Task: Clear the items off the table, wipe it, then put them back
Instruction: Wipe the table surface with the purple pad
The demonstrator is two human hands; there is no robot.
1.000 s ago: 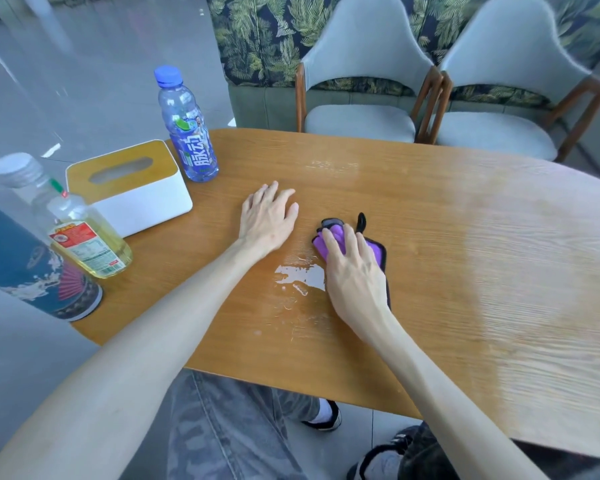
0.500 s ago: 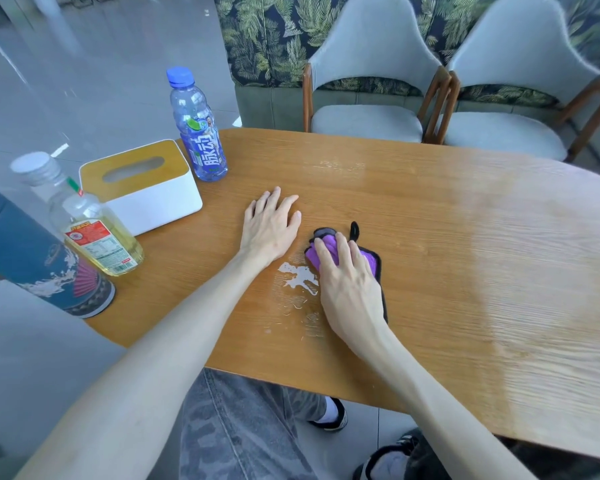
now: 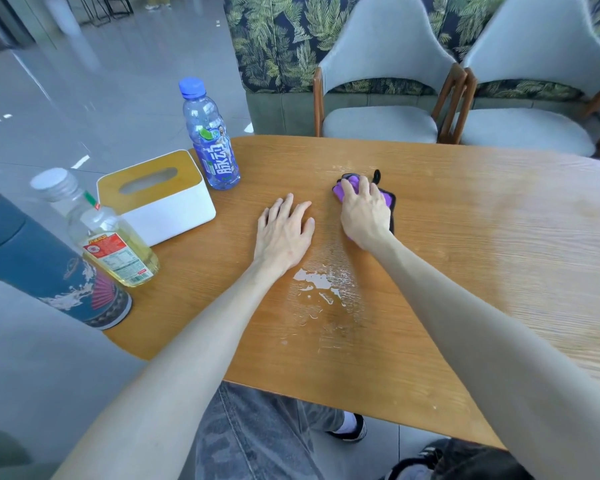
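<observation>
My right hand (image 3: 365, 213) presses a purple cloth with black edging (image 3: 387, 199) flat on the wooden table (image 3: 465, 271), past the middle. My left hand (image 3: 284, 230) lies flat and empty on the table just left of it, fingers spread. A wet smear of liquid (image 3: 321, 285) shines on the wood nearer to me, behind both hands. At the table's left end stand a blue-capped drink bottle (image 3: 210, 136), a white tissue box with a wooden lid (image 3: 160, 195), a bottle of yellow oil (image 3: 108, 240) and a dark blue canister (image 3: 39, 268).
Two grey chairs with wooden frames (image 3: 381, 98) (image 3: 534, 109) stand at the table's far edge before a leaf-patterned wall. My knees and shoes (image 3: 352, 427) show under the near edge. Grey tiled floor lies to the left.
My right hand has pushed the cloth away from me, from over the wet patch toward the far side, leaving the smear exposed. My left hand stays flat in place.
</observation>
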